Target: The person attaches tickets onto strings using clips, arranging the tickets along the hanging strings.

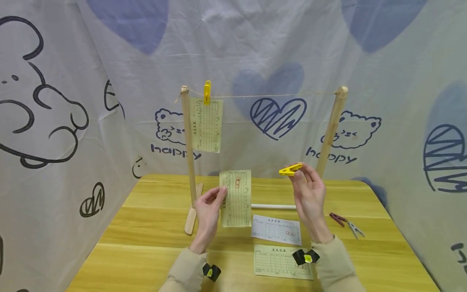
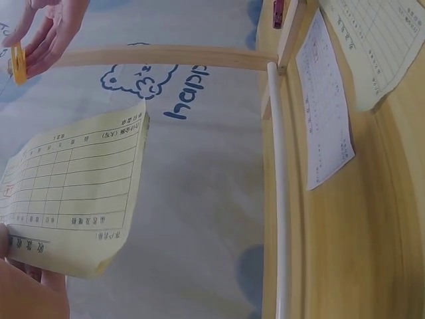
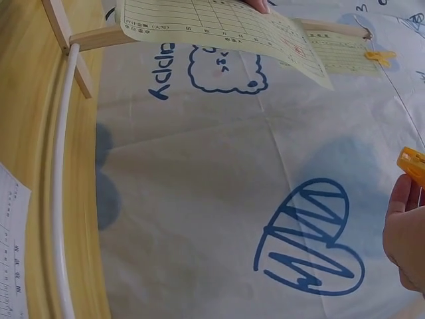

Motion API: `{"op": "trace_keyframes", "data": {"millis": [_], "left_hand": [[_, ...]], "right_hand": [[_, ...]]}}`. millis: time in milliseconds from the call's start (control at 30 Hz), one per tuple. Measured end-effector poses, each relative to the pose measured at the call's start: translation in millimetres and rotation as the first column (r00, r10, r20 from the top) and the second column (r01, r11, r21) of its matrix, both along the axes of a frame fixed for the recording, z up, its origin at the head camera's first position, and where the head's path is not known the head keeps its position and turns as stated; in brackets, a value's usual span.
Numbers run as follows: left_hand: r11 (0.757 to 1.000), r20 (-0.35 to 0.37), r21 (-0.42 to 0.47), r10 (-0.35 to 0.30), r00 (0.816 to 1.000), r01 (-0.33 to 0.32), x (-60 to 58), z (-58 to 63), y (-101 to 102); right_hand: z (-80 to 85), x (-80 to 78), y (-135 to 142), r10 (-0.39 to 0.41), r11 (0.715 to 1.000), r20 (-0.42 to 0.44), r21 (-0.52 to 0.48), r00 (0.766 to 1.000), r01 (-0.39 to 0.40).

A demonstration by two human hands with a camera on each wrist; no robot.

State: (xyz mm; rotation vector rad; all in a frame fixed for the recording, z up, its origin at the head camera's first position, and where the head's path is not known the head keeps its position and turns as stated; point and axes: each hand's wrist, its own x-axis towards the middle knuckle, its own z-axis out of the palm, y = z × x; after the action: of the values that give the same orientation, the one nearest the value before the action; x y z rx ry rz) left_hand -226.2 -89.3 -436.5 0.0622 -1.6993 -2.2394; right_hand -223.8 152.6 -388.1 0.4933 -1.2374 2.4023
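My left hand [image 1: 208,209] pinches a yellow receipt slip [image 1: 238,202] by its left edge, holding it upright above the table. The left wrist view shows the slip [image 2: 73,193] with its printed grid and a bit of red stamp. To the right, my right hand [image 1: 310,192] pinches a yellow clothespin [image 1: 290,170] between thumb and fingers, apart from the slip. Behind them a string [image 1: 270,96] runs between two wooden posts. Near its left end another yellow clothespin [image 1: 207,93] holds a second yellow slip [image 1: 206,127], which hangs down.
A white slip [image 1: 276,230] and a yellow slip [image 1: 279,261] lie on the wooden table [image 1: 146,239]. Dark red [image 1: 337,219] and grey clothespins [image 1: 355,230] lie at the right. The left post [image 1: 189,150], right post [image 1: 331,129] and white rod [image 1: 273,207] form a frame.
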Motion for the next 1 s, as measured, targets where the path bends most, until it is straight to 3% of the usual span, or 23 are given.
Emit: {"op": "trace_keyframes", "data": {"millis": [367,500,1000], "left_hand": [[0.999,-0.026,0.024,-0.024,0.999,0.025,-6.0,14.2,2],[1.000,-0.044,0.009,-0.005,0.999,0.005,-9.5,19.3,4],[1.000,-0.079,-0.018,-0.006,0.997,0.005,-21.0,35.7,6]], "right_hand": [[23.0,-14.7,-5,0.030,0.994,-0.126,0.109,0.992,-0.016],[33.6,-21.1,-7,-0.002,0.989,-0.174,0.146,0.985,0.028],[59.9,-35.2,-17,-0.029,0.980,-0.199,0.190,0.980,0.067]]}}
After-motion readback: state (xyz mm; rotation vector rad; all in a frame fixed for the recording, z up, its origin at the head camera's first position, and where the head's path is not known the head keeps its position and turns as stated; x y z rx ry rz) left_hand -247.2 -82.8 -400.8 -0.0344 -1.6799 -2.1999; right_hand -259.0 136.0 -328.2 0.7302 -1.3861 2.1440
